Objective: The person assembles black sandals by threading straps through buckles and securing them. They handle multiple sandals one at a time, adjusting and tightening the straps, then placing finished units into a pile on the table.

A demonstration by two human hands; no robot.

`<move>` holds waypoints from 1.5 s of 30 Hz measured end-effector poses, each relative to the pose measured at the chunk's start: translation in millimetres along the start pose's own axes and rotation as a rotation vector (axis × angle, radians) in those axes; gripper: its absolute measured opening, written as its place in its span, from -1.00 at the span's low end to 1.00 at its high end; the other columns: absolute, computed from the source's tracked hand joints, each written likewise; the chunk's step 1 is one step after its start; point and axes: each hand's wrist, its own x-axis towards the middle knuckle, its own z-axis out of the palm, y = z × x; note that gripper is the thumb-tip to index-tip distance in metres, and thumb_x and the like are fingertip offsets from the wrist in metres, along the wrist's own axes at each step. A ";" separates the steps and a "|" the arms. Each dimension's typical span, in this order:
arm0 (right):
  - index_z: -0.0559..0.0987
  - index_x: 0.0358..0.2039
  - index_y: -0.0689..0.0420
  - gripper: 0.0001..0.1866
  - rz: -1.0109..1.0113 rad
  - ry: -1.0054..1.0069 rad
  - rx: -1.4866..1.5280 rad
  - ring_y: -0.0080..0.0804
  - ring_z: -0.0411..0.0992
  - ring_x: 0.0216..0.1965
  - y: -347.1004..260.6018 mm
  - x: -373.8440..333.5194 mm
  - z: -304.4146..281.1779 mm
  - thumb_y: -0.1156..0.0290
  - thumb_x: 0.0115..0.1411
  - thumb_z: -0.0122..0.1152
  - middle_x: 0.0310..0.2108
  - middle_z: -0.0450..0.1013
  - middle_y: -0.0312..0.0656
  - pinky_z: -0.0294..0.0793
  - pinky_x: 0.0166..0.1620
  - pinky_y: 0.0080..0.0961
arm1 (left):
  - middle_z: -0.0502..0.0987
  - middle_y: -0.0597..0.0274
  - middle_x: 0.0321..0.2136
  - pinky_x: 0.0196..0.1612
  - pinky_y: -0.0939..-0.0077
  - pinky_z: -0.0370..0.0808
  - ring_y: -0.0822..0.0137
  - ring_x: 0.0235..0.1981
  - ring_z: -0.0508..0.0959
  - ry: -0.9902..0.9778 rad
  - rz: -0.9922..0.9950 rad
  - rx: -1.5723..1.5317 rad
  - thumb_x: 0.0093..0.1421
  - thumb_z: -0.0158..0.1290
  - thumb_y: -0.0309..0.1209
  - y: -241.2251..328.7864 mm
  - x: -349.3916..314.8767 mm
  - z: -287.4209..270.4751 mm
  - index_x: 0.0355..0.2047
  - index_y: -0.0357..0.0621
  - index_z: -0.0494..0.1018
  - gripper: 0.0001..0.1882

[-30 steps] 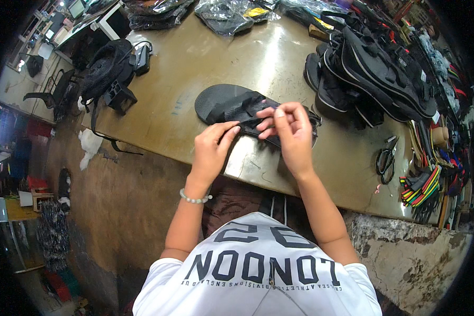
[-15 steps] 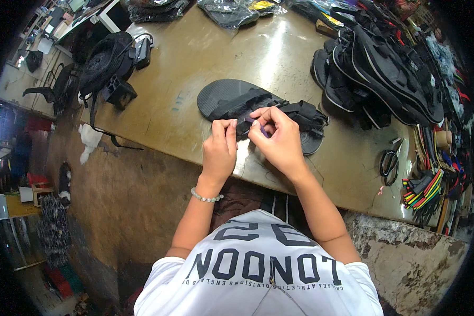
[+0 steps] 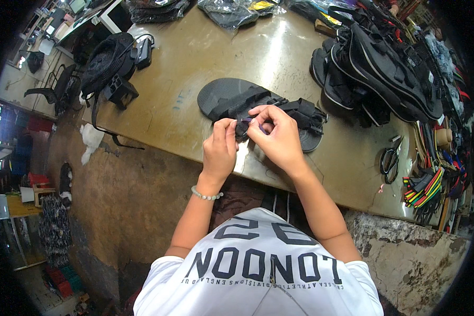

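Note:
A black sandal (image 3: 221,96) lies on the table in front of me, its toe toward the left and its straps bunched toward the heel. At its near edge, my left hand (image 3: 219,150) pinches a black strap (image 3: 241,130) between thumb and fingers. Close beside it, my right hand (image 3: 280,139) is curled around a small purple object (image 3: 262,127), held against the strap. Fingers cover most of that object, so its kind cannot be made out.
A pile of black sandals (image 3: 379,73) stands on the table (image 3: 174,79) at the right. Scissors (image 3: 389,162) and colourful straps (image 3: 424,188) lie at the right edge. A black cap (image 3: 108,58) sits at the left, and plastic-wrapped packs (image 3: 231,13) line the far side.
Both hands keep nearly the same place by the sandal. The right hand's fingers have shifted slightly, and less of the purple object shows now.

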 end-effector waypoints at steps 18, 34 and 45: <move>0.41 -0.28 0.29 -0.82 0.171 -0.137 0.177 -0.60 0.49 -0.32 4.0 17.9 -13.1 0.40 0.33 0.05 -0.28 0.54 -0.14 0.52 -0.21 -0.63 | 0.41 0.13 -0.68 -0.60 0.28 0.33 0.20 -0.72 0.38 0.207 0.044 0.288 0.32 -0.04 -0.40 5.6 12.5 -18.0 -0.34 -0.26 0.36 -0.83; 0.39 -0.27 0.30 -0.84 0.143 -0.206 0.377 -0.41 0.53 -0.20 17.9 31.1 -27.7 0.44 0.33 0.04 -0.10 0.47 -0.01 0.55 -0.08 -0.54 | 0.49 0.12 -0.30 -0.25 0.33 0.47 0.15 -0.31 0.50 -0.144 0.304 0.250 0.05 0.20 -0.52 10.4 17.2 -5.8 -0.31 -0.27 0.53 -0.82; 0.47 -0.43 0.30 -0.92 -0.223 -0.248 0.014 -0.37 0.50 -0.06 25.2 14.3 -32.1 0.61 0.09 0.21 -0.04 0.39 -0.05 0.50 0.02 -0.51 | 0.55 0.09 -0.36 -0.25 0.35 0.50 0.12 -0.33 0.57 -0.095 0.058 0.024 0.11 0.14 -0.57 7.7 16.5 -11.6 -0.36 -0.27 0.50 -0.92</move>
